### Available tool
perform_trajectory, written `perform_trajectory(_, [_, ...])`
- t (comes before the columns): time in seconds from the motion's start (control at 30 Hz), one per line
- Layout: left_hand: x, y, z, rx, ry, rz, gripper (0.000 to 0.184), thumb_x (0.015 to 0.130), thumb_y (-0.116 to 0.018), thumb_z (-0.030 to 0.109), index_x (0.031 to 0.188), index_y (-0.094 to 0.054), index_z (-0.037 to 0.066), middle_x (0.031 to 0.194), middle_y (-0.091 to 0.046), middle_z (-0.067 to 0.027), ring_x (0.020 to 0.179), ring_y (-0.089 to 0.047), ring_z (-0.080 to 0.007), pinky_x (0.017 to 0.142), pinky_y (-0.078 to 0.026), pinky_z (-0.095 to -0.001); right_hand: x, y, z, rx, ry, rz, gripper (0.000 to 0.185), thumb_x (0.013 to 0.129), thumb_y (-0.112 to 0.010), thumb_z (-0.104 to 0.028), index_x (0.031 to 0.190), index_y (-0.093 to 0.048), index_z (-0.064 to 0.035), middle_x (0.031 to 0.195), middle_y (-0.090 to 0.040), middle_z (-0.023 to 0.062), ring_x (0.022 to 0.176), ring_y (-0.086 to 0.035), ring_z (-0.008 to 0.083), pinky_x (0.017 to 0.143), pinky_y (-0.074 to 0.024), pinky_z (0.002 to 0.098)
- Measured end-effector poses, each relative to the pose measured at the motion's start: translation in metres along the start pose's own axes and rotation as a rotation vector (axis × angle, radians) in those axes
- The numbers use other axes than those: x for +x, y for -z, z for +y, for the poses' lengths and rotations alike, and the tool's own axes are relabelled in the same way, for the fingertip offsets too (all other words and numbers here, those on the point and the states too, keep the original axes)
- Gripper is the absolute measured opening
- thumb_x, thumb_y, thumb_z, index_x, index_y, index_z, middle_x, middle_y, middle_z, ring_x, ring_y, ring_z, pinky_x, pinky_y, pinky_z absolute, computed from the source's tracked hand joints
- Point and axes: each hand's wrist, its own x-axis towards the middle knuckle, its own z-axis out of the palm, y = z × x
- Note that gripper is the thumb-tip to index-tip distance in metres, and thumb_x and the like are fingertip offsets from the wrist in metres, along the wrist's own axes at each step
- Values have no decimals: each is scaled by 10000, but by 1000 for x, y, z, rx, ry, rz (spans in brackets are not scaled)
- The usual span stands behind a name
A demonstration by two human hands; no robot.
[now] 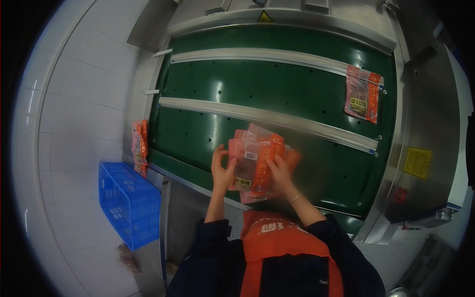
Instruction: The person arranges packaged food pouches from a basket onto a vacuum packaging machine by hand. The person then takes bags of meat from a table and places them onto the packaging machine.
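Several red-and-clear printed food pouches (250, 158) are fanned in a loose stack in front of me, over the near edge of the green surface. My left hand (223, 167) is at the stack's left edge, its thumb against the pouches and its fingers curled beside them. On the other side, my right hand (281, 177) grips the stack, with the thumb on the front pouch's orange strip and the other fingers partly hidden. One more food pouch (362, 95) lies at the far right, its upper end at a metal bar.
Two metal sealing bars (267, 116) cross the green machine bed (198, 133). On the left, more pouches (140, 146) rest on the metal ledge above a blue plastic crate (131, 203). A metal housing with a yellow label (418, 162) stands at right.
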Motion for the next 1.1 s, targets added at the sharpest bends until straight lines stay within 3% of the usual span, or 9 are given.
perform_trajectory(0.03, [1, 1, 15, -6, 15, 0, 230, 782, -611, 71, 991, -554, -6, 833, -591, -36, 745, -544, -96, 675, -445, -214, -12, 6, -13, 158, -62, -61, 264, 852, -530, -114, 1084, -508, 9, 956, -585, 63, 872, -550, 137, 779, -438, 265])
perform_trajectory(0.1, [7, -8, 38, -883, 542, -235, 270, 777, -626, 100, 1019, -555, 5, 792, -595, -18, 735, -560, -110, 667, -445, -209, -31, 16, -38, 321, -116, -111, 251, 866, -514, -107, 1091, -508, 4, 991, -576, 45, 894, -539, 120, 801, -432, 253])
perform_trajectory(0.2, [7, -40, 54, -795, 685, -705, 367, 796, -619, 115, 1134, -529, 5, 963, -590, -35, 893, -543, -107, 771, -427, -232, -48, 56, -64, 549, -92, -27, 231, 889, -480, -105, 1099, -513, -12, 1042, -552, 31, 899, -523, 106, 794, -434, 242])
perform_trajectory(0.33, [-38, -152, 83, -1117, 888, -693, 244, 818, -596, 160, 996, -588, -6, 906, -615, -63, 851, -569, -146, 730, -452, -257, -62, 155, -62, 248, 79, 290, 207, 873, -507, -116, 1032, -561, 6, 910, -598, 27, 810, -554, 100, 712, -456, 240])
perform_trajectory(0.4, [-65, -193, 109, -1135, 1002, -752, 245, 808, -598, 176, 974, -595, -3, 861, -616, -60, 795, -574, -146, 697, -454, -259, -65, 203, -53, -394, 71, 596, 188, 833, -553, -146, 900, -611, 20, 758, -630, 75, 701, -597, 153, 640, -461, 270])
perform_trajectory(0.47, [-80, -208, 132, -1145, 1175, -801, 249, 809, -584, 201, 951, -589, -3, 836, -611, -75, 761, -589, -175, 690, -465, -282, -63, 242, -45, -549, 140, 668, 201, 813, -565, -169, 857, -618, 20, 735, -625, 116, 687, -607, 200, 626, -460, 294])
perform_trajectory(0.6, [-90, -224, 152, -1290, 1229, -828, 217, 804, -582, 173, 925, -571, -6, 838, -602, -86, 759, -591, -189, 669, -482, -306, -55, 280, -56, -821, 145, 644, 246, 781, -577, -234, 811, -629, 5, 752, -600, 194, 722, -607, 318, 620, -460, 353])
perform_trajectory(0.8, [-62, -245, 158, -1077, 1235, -702, 159, 783, -589, 120, 889, -556, 5, 778, -578, -74, 658, -586, -169, 579, -504, -295, -34, 286, -70, -804, 101, 677, 289, 779, -575, -267, 757, -631, 15, 720, -601, 188, 702, -605, 325, 611, -460, 357])
perform_trajectory(1.1, [-48, -321, 162, -582, 761, -515, 218, 745, -587, 161, 792, -621, -49, 667, -623, -127, 656, -603, -184, 587, -449, -294, -41, 287, -84, -737, 285, 868, 231, 754, -585, -36, 930, -436, -27, 757, -572, 116, 662, -582, 235, 610, -462, 331])
